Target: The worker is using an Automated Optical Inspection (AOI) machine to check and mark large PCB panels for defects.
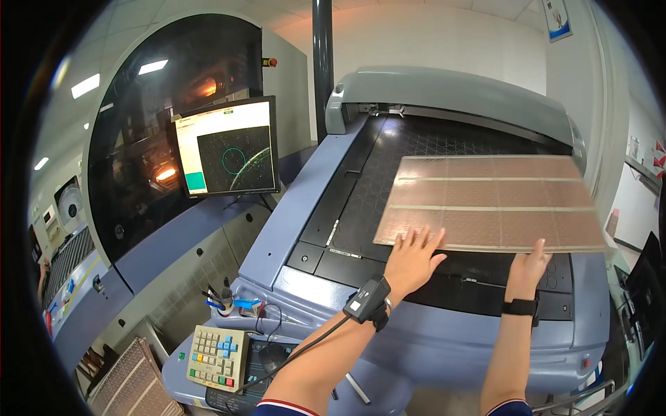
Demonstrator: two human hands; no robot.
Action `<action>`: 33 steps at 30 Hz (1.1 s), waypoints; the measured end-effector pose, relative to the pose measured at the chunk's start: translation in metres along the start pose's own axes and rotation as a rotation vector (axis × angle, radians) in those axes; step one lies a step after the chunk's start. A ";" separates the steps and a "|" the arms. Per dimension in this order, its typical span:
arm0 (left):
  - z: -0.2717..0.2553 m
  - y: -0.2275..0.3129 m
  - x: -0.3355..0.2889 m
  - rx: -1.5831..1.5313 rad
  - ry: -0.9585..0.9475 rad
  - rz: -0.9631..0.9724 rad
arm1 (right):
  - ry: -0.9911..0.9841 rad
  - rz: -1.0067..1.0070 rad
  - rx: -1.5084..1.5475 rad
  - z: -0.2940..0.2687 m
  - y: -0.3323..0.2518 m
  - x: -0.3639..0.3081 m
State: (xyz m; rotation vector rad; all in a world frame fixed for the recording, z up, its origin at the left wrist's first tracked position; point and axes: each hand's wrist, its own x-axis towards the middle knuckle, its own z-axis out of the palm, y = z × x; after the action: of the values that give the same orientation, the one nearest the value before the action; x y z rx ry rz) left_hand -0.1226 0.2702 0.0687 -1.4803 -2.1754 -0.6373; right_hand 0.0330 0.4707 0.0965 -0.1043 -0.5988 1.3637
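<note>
Panel (489, 197) over machine bed (371, 191), looks mid-handling.
Near: keypad (215, 357); similar panels (130, 385) piled lower left. Left hand (414, 265) open, fingers spread over panel's near edge, no grip. Right hand (527, 272) looks clamped on same edge: thumb on top, fingers hidden below. Panel sits over bed's right part, near edge skewed to bed; full contact with bed, can't tell. Done, my read: panel at bed. Remaining: release; squaring up also looks undone. Beyond: monitor (234, 156) lit, then gantry (451, 91) at bed's far end.

Panel (485, 193) | copper-brown, rectangular, pale strips across | broad face up | over black machine bed (371, 197)
</note>
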 end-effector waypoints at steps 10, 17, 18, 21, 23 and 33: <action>0.008 -0.063 -0.021 0.067 0.112 0.005 | -0.090 0.165 -0.231 -0.134 -0.061 0.136; -0.004 -0.077 -0.054 0.151 0.115 0.020 | -0.439 -0.345 -1.330 -0.154 -0.056 0.105; -0.006 -0.076 -0.057 0.156 0.103 0.017 | -0.497 -0.260 -1.393 -0.139 -0.054 0.088; -0.007 -0.072 -0.066 0.166 0.141 0.019 | -0.709 -0.560 -1.553 -0.132 -0.045 0.071; -0.014 -0.071 -0.080 0.170 0.098 0.011 | -0.692 -0.735 -1.595 -0.127 -0.041 0.055; -0.196 -0.138 -0.297 -0.088 0.425 -0.417 | -0.964 -0.520 -1.271 -0.047 -0.048 -0.087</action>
State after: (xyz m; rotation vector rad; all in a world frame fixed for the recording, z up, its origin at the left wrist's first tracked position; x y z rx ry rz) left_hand -0.1337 -0.1095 0.0348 -0.8227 -2.1347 -1.0871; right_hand 0.0895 0.3912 0.0462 -0.2854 -2.0796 0.2724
